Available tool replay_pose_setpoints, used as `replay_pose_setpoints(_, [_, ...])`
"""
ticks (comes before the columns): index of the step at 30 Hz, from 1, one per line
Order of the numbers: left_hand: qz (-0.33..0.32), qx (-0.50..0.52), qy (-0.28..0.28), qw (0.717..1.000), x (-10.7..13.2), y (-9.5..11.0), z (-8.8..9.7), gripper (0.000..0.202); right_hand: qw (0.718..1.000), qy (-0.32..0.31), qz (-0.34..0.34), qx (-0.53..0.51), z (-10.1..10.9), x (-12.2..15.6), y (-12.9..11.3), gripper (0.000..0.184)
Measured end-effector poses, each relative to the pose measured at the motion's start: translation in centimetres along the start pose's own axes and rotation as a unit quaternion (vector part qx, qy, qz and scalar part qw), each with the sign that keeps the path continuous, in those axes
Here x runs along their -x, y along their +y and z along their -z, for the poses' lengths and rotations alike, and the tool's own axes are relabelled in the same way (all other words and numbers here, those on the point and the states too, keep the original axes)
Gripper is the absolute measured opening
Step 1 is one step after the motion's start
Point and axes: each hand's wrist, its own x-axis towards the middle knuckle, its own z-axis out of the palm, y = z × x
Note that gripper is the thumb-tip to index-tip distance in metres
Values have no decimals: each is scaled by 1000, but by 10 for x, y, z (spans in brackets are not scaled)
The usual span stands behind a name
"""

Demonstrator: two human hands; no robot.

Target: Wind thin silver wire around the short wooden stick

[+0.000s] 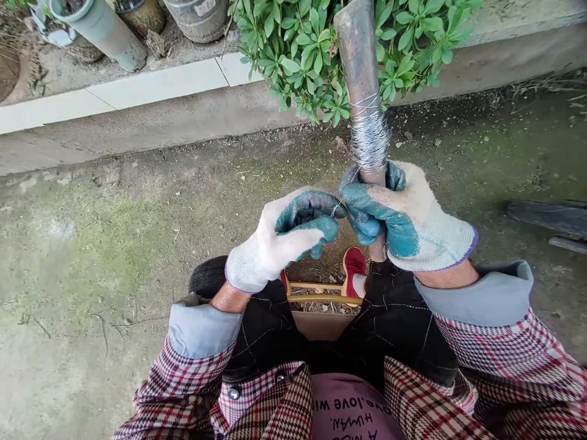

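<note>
Both my hands wear white knit gloves with teal coated palms. My right hand (408, 217) is wrapped round a brownish stick (358, 55) that stands up in front of me, just below a thick coil of thin silver wire (369, 137) wound on it. My left hand (293, 235) is closed in a pinch beside the stick, holding the fine loose end of the wire (338, 206) between fingertips. The two hands almost touch. I sit on a low stool, knees in dark quilted trousers, a red shoe (354, 264) showing between them.
A green leafy plant (302, 49) hangs over a concrete kerb (137, 116) behind the stick. Pots and a pipe (110, 30) stand at the top left. Mossy concrete ground (92, 244) lies around me. A dark flat object (550, 217) lies at the right.
</note>
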Motion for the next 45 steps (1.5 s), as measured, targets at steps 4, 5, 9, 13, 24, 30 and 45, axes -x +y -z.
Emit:
replay_pose_setpoints(4, [0,-27,34,999,-2,-3,-2,36,1000,6,3,-2,-3,-1,-2,23])
replay_pose_setpoints(5, [0,-42,49,998,-3,-4,-4,33,1000,9,6,-6,-3,-2,-2,23])
replay_pose_setpoints(9, [-15,-91,94,991,-6,-9,-8,25,1000,31,4,-5,-4,-4,0,31])
replay_pose_setpoints(13, [-20,-99,77,992,-2,-10,-5,27,999,16,-28,-7,-5,-2,1,36])
replay_pose_setpoints(24, [12,-29,66,997,-3,-17,-11,35,999,-3,-45,-29,-4,-5,-1,43])
replay_pose_setpoints(30, [-18,-7,79,997,10,-10,-16,40,999,-18,-24,-34,-5,4,-4,43])
replay_pose_setpoints(45, [17,57,52,997,14,-15,-12,57,999,-40,3,-23,-4,17,1,35])
